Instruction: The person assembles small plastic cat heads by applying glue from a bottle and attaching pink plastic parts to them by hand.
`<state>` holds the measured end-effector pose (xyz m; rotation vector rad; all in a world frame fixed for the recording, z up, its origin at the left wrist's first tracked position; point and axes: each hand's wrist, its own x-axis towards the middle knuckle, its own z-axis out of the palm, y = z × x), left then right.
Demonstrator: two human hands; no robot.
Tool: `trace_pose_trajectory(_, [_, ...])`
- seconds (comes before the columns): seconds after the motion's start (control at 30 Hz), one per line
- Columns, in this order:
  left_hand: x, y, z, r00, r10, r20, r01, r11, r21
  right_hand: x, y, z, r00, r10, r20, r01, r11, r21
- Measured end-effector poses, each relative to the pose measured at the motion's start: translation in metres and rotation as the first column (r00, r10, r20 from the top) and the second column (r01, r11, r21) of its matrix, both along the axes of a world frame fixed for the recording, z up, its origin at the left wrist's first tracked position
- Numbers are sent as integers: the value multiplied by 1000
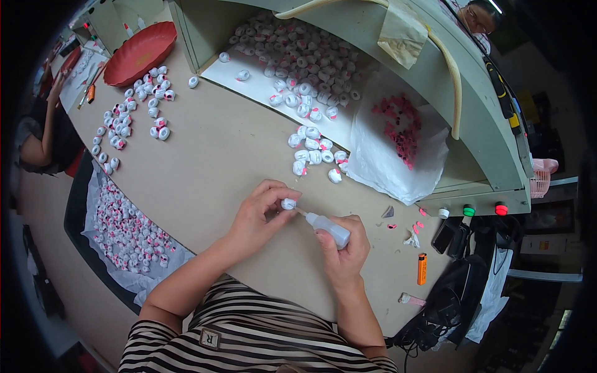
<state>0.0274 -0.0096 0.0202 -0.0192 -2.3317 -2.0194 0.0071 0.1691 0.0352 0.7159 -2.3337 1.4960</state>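
My left hand (pixel 261 208) pinches a small white rounded piece (pixel 288 204) between thumb and fingertips, above the middle of the bench. It looks like the many white pieces with dark holes and pink patches lying around. My right hand (pixel 347 252) is wrapped round a translucent squeeze bottle (pixel 329 230) with a thin nozzle. The nozzle tip points at the held piece, close to it; I cannot tell whether they touch. Just beyond my hands lies a loose cluster of the same white pieces (pixel 312 149).
White pieces are heaped on a white board (pixel 249 93) inside the pale green hood (pixel 476 146). Pink bits lie on a crumpled white sheet (pixel 398 186). At left are a red dish (pixel 140 53) and a lined bin (pixel 127 230) of pieces. An orange lighter (pixel 422 268) lies right; other people are nearby.
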Motion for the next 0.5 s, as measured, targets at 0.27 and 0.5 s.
trace_pose_trajectory(0.27, [-1,3,-7,997,59,-44,-57,997,49,-1,3,1,999,21,37,-20,1000,-13])
trace_pose_trajectory(0.5, [-1,2,-8,997,40,-66,-34,995,92,-2,2,3,1000,12,17,-11,998,-60])
